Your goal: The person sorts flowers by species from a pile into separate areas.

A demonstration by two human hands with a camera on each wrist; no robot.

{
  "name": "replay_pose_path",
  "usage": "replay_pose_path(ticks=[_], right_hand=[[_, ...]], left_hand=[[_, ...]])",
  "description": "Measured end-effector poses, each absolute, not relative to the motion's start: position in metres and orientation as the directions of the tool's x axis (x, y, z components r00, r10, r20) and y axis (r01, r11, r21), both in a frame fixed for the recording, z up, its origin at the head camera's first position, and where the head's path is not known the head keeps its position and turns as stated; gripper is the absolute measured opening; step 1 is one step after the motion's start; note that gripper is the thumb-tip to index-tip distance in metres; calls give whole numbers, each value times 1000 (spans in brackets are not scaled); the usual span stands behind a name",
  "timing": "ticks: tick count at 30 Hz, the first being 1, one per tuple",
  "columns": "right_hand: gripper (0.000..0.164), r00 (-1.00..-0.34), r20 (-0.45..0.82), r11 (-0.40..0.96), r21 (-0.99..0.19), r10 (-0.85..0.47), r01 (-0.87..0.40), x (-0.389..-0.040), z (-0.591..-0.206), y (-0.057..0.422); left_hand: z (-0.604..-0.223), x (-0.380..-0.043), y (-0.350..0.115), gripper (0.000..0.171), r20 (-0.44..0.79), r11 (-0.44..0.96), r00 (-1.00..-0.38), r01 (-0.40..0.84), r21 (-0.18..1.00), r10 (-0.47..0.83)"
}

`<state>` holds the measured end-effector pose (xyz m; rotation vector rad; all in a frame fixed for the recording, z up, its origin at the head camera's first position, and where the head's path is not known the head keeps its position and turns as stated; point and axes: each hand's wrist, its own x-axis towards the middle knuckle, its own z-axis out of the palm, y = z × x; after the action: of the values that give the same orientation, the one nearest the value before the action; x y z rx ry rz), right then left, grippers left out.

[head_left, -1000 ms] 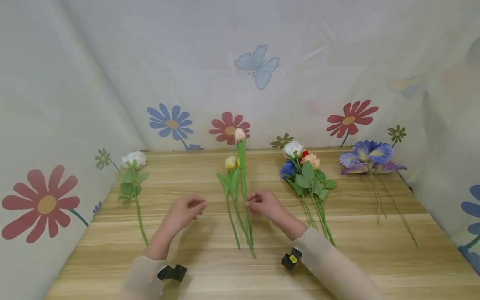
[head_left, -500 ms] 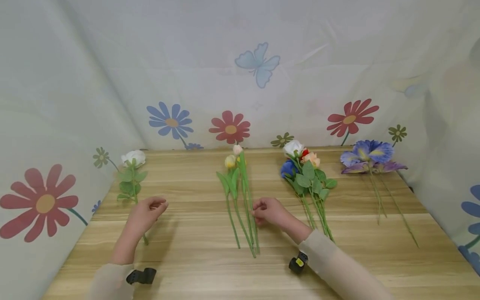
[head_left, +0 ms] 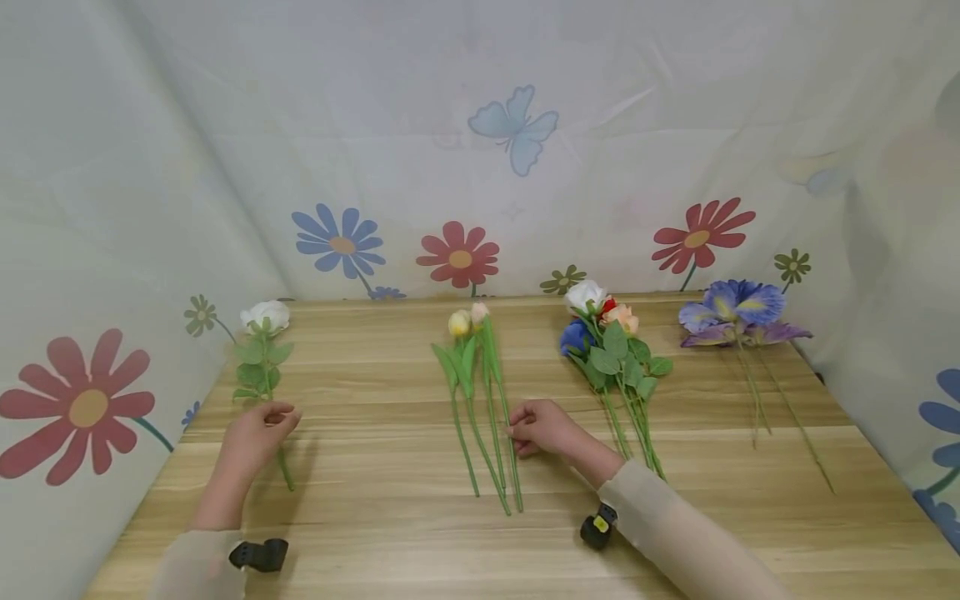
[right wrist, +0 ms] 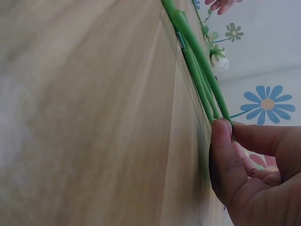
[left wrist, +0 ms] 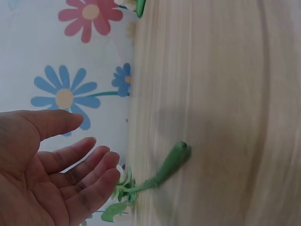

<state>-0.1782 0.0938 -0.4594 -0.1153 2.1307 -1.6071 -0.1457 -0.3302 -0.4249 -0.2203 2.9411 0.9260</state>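
My right hand [head_left: 542, 427] pinches the stem of a pink tulip [head_left: 481, 314] low over the table. The right wrist view shows thumb and forefinger closed on that green stem [right wrist: 202, 56]. Beside it lie yellow tulips [head_left: 459, 323], partly overlapping, their stems side by side. My left hand [head_left: 258, 433] hovers over the stem of a white rose [head_left: 266, 317] at the left. In the left wrist view its fingers are loosely bent and apart from the thumb, holding nothing. The rose's stem end [left wrist: 174, 162] shows beyond the fingertips.
Right of the tulips lies a bunch of roses in white, blue, red and peach [head_left: 621, 319]. Purple-blue irises [head_left: 738, 304] lie at the far right. A patterned curtain [head_left: 510, 208] encloses the wooden table [head_left: 390, 517] at the back and sides.
The pink tulip has come down beside the yellow ones, its stem still pinched in my right hand, which shifted slightly right. My left hand has moved left to the white rose.
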Motion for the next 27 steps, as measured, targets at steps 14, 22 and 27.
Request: replay_pose_path(ticks=[14, 22, 27], right_hand=[[16, -875, -353, 326, -913, -332, 245, -183, -461, 90], [13, -876, -354, 323, -913, -328, 248, -184, -461, 89], [12, -874, -360, 333, -909, -327, 250, -185, -462, 89]], left_hand=[[-431, -148, -349, 49, -101, 822, -976, -215, 528, -191], [-433, -149, -357, 50, -91, 833, -976, -217, 510, -199], [-434, -150, -360, 50, -97, 834, -975, -221, 505, -199]])
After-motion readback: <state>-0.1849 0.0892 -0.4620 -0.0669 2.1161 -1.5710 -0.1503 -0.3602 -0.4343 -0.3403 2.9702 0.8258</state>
